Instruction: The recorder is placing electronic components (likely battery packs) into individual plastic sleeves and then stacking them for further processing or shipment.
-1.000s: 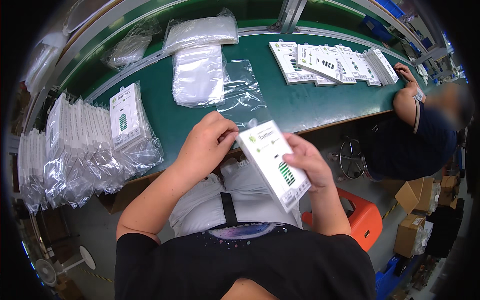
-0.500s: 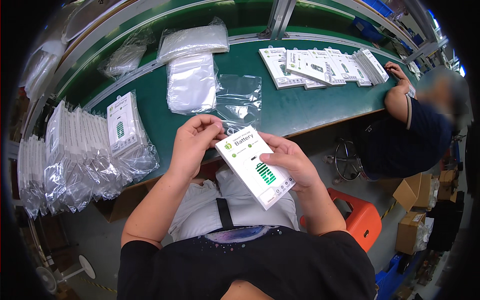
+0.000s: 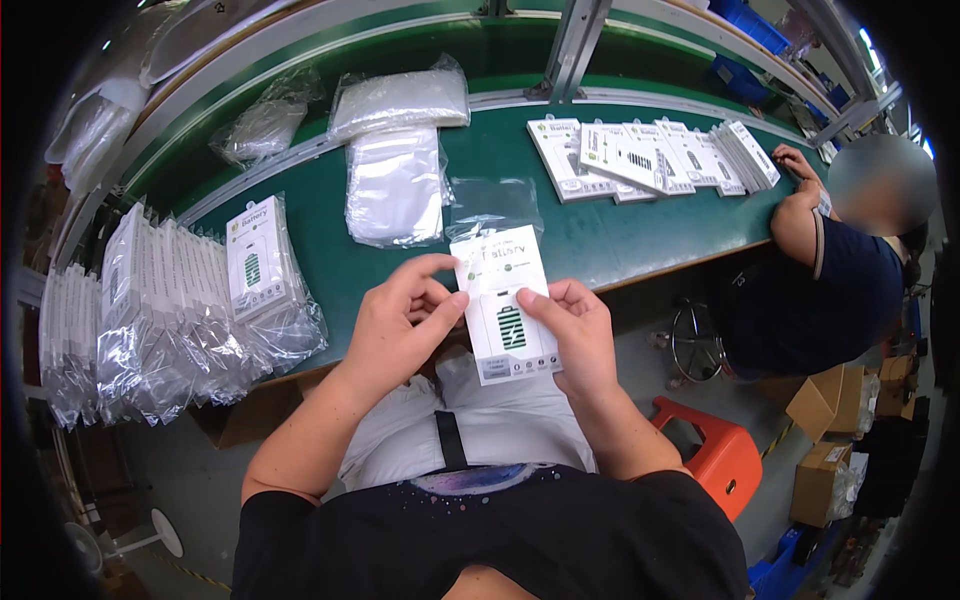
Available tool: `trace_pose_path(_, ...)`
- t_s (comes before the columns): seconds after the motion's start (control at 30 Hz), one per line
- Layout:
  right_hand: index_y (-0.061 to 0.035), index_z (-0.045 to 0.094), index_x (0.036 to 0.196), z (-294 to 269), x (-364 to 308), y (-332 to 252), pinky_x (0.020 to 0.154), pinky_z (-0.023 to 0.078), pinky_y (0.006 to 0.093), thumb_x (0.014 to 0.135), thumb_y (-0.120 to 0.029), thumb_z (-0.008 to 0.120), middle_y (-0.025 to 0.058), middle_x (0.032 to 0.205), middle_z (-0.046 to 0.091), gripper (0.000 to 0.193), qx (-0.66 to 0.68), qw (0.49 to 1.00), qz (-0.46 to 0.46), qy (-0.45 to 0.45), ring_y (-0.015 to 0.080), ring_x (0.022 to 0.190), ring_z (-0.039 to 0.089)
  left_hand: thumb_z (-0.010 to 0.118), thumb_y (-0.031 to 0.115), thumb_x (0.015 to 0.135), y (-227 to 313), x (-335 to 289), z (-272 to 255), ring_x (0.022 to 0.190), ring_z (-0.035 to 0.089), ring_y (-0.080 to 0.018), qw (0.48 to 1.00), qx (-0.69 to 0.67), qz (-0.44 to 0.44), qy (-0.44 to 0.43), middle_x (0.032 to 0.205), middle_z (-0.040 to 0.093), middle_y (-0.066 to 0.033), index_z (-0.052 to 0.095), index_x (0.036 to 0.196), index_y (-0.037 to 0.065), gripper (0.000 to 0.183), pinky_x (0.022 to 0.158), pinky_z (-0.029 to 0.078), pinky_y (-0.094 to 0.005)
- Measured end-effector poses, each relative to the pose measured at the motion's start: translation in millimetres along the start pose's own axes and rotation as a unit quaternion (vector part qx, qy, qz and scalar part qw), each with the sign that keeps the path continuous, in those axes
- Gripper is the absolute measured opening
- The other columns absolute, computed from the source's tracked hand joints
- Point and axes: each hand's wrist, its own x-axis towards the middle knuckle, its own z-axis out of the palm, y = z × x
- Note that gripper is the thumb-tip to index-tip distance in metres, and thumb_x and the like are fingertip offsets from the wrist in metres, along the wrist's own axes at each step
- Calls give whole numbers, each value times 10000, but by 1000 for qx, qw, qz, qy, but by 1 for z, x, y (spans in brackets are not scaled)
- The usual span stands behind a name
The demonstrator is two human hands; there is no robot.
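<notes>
A flat white phone battery box (image 3: 515, 320) with green battery artwork stands tilted in front of me. My right hand (image 3: 582, 335) grips its right side, thumb on the front face. Clear plastic of a bag (image 3: 495, 203) extends past the box's top end, and the upper print looks hazy under it. At the box's left edge is my left hand (image 3: 410, 310); its index finger and thumb are apart, their tips touching or close to that edge, the other fingers bent. How far the bag covers the box is hard to make out.
Bagged battery boxes (image 3: 170, 310) stand in a row at the left, one lying on top (image 3: 258, 255). Stacked clear bags (image 3: 395, 190) lie ahead. Unbagged boxes (image 3: 640, 160) spread at the far right, near a seated co-worker (image 3: 840, 270). An orange stool (image 3: 725, 465) stands right.
The box has turned more upright and moved up, its top end now at the bag. My left hand's pinch has loosened, and it has come down beside the box's left edge.
</notes>
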Motion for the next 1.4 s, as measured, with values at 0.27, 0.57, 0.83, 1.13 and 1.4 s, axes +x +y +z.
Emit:
trace_pose_path(0.27, 41, 630, 921, 12, -7, 6, 571, 462, 191, 810, -38, 669, 74, 809, 655, 141, -189, 978, -26, -84, 79, 662, 591, 562, 113, 896, -5, 3, 7, 992, 599, -198, 918, -365, -148, 32, 1103, 585, -138, 475, 1154, -45, 315, 853, 503, -338)
trace_pose_path(0.57, -72, 104, 1460, 15, 0, -16, 750, 488, 265, 694, 13, 732, 108, 913, 604, 994, -243, 933, -165, -208, 150, 854, 606, 542, 22, 881, 21, -10, 6, 1056, 573, -206, 916, -385, -109, -22, 1139, 566, -150, 448, 1206, -32, 343, 923, 480, -339)
trace_pose_path(0.83, 34, 555, 923, 31, -9, -44, 635, 440, 230, 865, 90, 427, 67, 806, 540, 152, -184, 791, -579, 65, 111, 677, 519, 571, 144, 907, 22, -19, 8, 1053, 557, -147, 932, -281, -70, -217, 1125, 587, -76, 546, 1160, -15, 300, 936, 430, -271)
trace_pose_path(1.13, -31, 585, 1126, 70, -20, -21, 595, 446, 289, 757, -16, 670, 72, 828, 622, 379, -429, 697, -469, -331, 165, 683, 574, 504, 288, 933, 7, -19, 6, 973, 564, -142, 856, -481, -160, -98, 1072, 581, -73, 445, 1246, 21, 415, 821, 468, -261)
trace_pose_path(1.4, 6, 560, 1121, 69, 22, -22, 681, 469, 265, 800, -13, 602, 108, 933, 602, 324, -332, 817, -427, -202, 173, 811, 574, 464, -36, 809, 33, -34, -70, 1106, 492, -231, 922, 89, 235, 295, 1208, 489, -165, 463, 1214, -40, 404, 976, 365, -322)
